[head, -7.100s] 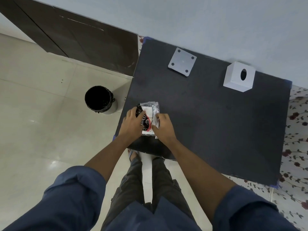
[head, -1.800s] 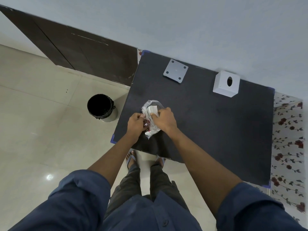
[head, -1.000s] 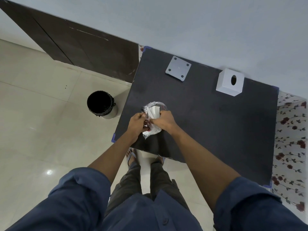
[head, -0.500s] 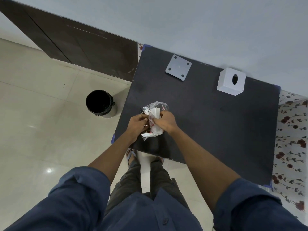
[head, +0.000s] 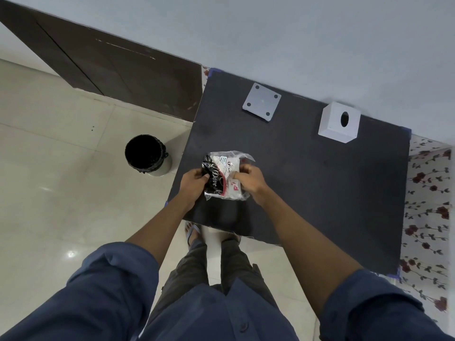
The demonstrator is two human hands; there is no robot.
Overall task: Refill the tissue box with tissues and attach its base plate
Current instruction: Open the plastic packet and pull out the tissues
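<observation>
Head view
Tissue pack (head: 224, 177): a clear plastic packet with black, red and white print, held over the near left part of the black table (head: 320, 193), between the two hands.
Left hand (head: 193, 184): closed on the pack's left, black-printed edge; thumb on top, fingers curled beneath.
Right hand (head: 248, 179): closed on the pack's right side, pinching the plastic near the upper right; loose wrapper stands up past the fingertips.
Pack relative to grip: the pack spans the gap between the hands, its printed face up, both hands touching it.
Tissue box (head: 339, 122): white cube with an oval slot on top, standing at the far right of the table, well apart from the hands.
Base plate (head: 261, 101): grey square with four corner holes, lying flat at the far edge, left of the tissue box and apart from it.
Bin (head: 145, 153): black-lined, on the tiled floor just left of the table.
</observation>
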